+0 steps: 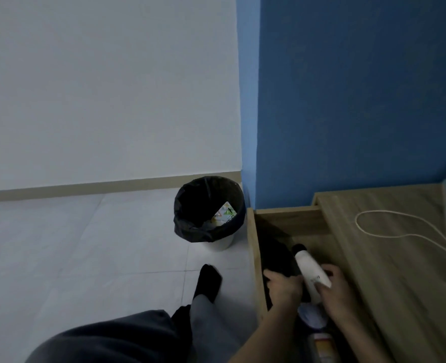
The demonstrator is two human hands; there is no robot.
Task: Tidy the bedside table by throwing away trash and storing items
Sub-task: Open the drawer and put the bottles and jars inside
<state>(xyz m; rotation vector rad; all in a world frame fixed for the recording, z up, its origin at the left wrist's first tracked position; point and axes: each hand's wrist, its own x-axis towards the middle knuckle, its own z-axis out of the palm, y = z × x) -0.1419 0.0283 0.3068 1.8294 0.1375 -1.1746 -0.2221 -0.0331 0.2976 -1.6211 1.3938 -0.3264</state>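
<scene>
White bottle (pixel 311 270) in open drawer (pixel 282 221)

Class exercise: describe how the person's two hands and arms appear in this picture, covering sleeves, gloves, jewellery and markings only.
Both the left hand and the right hand are bare, with no gloves. No rings, watch or markings show, though the picture is dim and blurred. Both forearms are uncovered as far as the frame shows; no sleeve is visible.

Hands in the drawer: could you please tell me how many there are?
2: the left hand grips dark cloth in the open drawer; the right hand holds the white bottle beside it.
</scene>
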